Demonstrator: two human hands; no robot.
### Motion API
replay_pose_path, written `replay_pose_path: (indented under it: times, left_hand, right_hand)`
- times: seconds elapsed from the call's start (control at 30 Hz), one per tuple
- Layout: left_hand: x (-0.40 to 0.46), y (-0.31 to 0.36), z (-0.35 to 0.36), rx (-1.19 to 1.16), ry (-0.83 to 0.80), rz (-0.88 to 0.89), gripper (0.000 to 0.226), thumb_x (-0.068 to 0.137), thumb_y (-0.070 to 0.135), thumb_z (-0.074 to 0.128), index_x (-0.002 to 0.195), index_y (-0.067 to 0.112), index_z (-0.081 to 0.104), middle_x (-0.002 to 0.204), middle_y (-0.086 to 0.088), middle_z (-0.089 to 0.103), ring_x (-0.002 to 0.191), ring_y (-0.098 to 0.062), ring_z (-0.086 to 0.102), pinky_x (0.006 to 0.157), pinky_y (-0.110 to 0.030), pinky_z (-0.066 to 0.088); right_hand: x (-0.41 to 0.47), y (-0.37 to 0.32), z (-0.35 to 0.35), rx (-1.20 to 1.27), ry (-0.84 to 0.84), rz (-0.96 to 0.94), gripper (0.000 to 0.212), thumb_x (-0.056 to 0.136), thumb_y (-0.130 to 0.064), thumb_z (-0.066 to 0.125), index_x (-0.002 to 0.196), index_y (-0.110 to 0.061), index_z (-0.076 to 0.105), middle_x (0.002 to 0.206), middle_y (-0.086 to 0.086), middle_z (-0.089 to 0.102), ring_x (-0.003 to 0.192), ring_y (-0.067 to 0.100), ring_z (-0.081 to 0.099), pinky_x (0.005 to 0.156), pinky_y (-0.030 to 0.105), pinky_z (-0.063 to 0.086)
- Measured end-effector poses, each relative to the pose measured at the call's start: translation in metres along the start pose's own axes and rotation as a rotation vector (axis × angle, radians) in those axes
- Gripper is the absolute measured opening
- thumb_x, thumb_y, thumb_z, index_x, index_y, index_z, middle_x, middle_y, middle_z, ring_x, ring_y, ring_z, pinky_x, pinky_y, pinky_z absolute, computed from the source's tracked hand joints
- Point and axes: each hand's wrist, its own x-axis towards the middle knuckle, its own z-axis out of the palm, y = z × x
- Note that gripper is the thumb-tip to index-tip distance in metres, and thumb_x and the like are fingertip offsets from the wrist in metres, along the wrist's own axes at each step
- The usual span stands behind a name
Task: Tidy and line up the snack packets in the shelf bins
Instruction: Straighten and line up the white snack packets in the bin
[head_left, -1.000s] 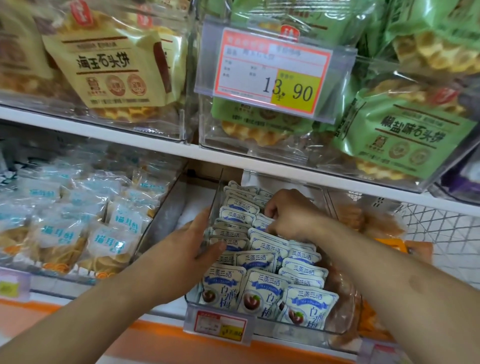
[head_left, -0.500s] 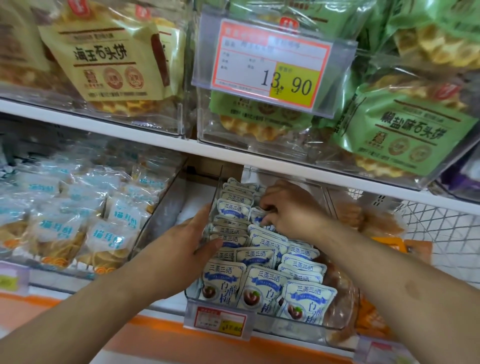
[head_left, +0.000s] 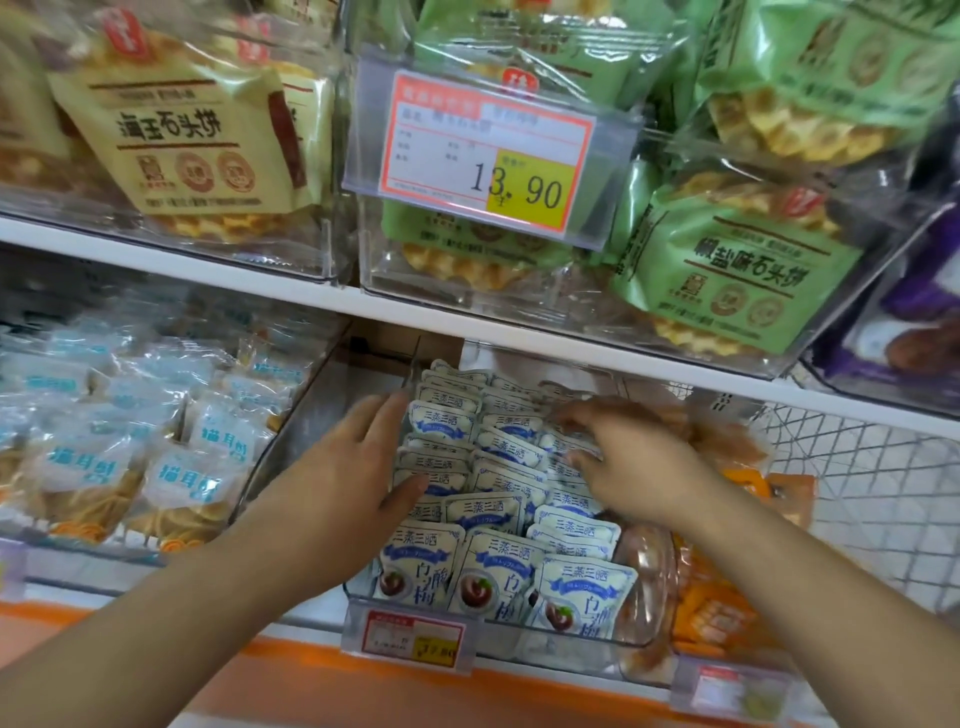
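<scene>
The white-and-blue snack packets (head_left: 498, 499) stand in three rows inside a clear plastic bin (head_left: 644, 587) on the lower shelf, the front three upright against the bin's front wall. They lie directly between the two sets of fingers. The left hand (head_left: 353, 478) is flat with fingers straight and relaxed, laid along the left side of the bin; its fingertips reach the back left packets and the thumb touches the left row midway. The right hand (head_left: 628, 457) is over the right rear of the rows, blurred; its fingers are bent down onto the packet tops, and whether they pinch one cannot be told.

Just below the left thumb, on the bin's front edge, hangs a small price tag (head_left: 413, 638). Left of the left hand's fingers, a neighbouring bin holds clear bags with blue lettering (head_left: 182, 483) over round golden snacks. Right of the right hand's fingers sit orange packets (head_left: 769, 493) and a white wire basket (head_left: 883, 499). Above both hands' fingertips runs the white shelf edge (head_left: 208, 270), carrying bins of yellow waffle biscuit bags (head_left: 192, 150) and green waffle biscuit bags (head_left: 737, 275), with a large price label reading 13.90 (head_left: 488, 156) on the middle bin.
</scene>
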Motion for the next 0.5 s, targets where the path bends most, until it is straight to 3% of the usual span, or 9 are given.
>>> replay_pose_path:
  times: [0.07, 0.13, 0.23, 0.3, 0.37, 0.43, 0.5]
  left_hand:
    - [0.003, 0.006, 0.003, 0.119, 0.083, 0.122, 0.075, 0.101, 0.052, 0.049, 0.163, 0.025, 0.016, 0.165, 0.005, 0.025, 0.15, -0.019, 0.03, 0.122, -0.035, 0.03]
    - [0.007, 0.015, 0.01, 0.157, 0.106, 0.255, 0.066, 0.1, 0.048, 0.052, 0.158, 0.023, 0.034, 0.16, 0.001, 0.039, 0.147, -0.023, 0.038, 0.121, -0.041, 0.034]
    - [0.018, 0.032, 0.028, 0.136, 0.055, 0.374, 0.06, 0.101, 0.047, 0.049, 0.156, 0.024, 0.039, 0.161, 0.002, 0.042, 0.146, -0.02, 0.042, 0.118, -0.04, 0.037]
    - [0.025, 0.042, 0.04, 0.144, -0.037, 0.375, 0.067, 0.1, 0.058, 0.031, 0.16, 0.028, 0.028, 0.167, 0.005, 0.029, 0.153, -0.016, 0.029, 0.123, -0.041, 0.032]
    - [0.03, 0.043, 0.052, 0.191, -0.153, 0.335, 0.081, 0.093, 0.07, 0.01, 0.163, 0.03, 0.017, 0.171, 0.008, 0.019, 0.156, -0.013, 0.019, 0.125, -0.04, 0.025]
    - [0.031, 0.04, 0.059, 0.21, -0.17, 0.299, 0.089, 0.09, 0.076, 0.001, 0.162, 0.029, 0.023, 0.167, 0.007, 0.029, 0.152, -0.014, 0.028, 0.122, -0.039, 0.029]
    - [0.033, 0.04, 0.06, 0.194, -0.123, 0.27, 0.076, 0.095, 0.072, 0.018, 0.155, 0.029, 0.038, 0.151, 0.006, 0.05, 0.138, -0.019, 0.045, 0.113, -0.039, 0.04]
  right_hand:
    - [-0.008, 0.002, 0.007, -0.106, -0.068, -0.03, 0.043, 0.093, -0.042, 0.07, 0.133, -0.028, 0.062, 0.125, 0.002, 0.07, 0.121, 0.026, 0.063, 0.106, 0.042, 0.05]
    - [-0.01, 0.002, 0.008, -0.187, -0.119, -0.071, 0.038, 0.092, -0.044, 0.068, 0.126, -0.027, 0.065, 0.117, -0.002, 0.073, 0.118, 0.025, 0.061, 0.112, 0.042, 0.042]
    - [-0.008, 0.003, 0.007, -0.142, -0.131, -0.068, 0.033, 0.09, -0.035, 0.072, 0.123, -0.031, 0.068, 0.109, -0.004, 0.075, 0.108, 0.023, 0.063, 0.108, 0.037, 0.043]
    - [-0.009, 0.004, 0.007, -0.081, -0.139, -0.046, 0.036, 0.087, -0.03, 0.075, 0.122, -0.037, 0.069, 0.107, -0.007, 0.075, 0.108, 0.024, 0.062, 0.097, 0.032, 0.045]
    - [-0.012, 0.005, 0.002, -0.014, -0.161, -0.016, 0.04, 0.088, -0.031, 0.077, 0.126, -0.039, 0.069, 0.115, -0.011, 0.074, 0.113, 0.02, 0.061, 0.099, 0.031, 0.048]
    - [-0.015, 0.008, -0.002, 0.061, -0.165, -0.007, 0.037, 0.089, -0.029, 0.079, 0.126, -0.033, 0.071, 0.116, -0.012, 0.074, 0.114, 0.014, 0.063, 0.102, 0.03, 0.05]
    - [-0.017, 0.01, -0.002, 0.094, -0.131, -0.01, 0.038, 0.088, -0.026, 0.081, 0.124, -0.03, 0.071, 0.109, -0.012, 0.073, 0.109, 0.013, 0.063, 0.098, 0.027, 0.048]
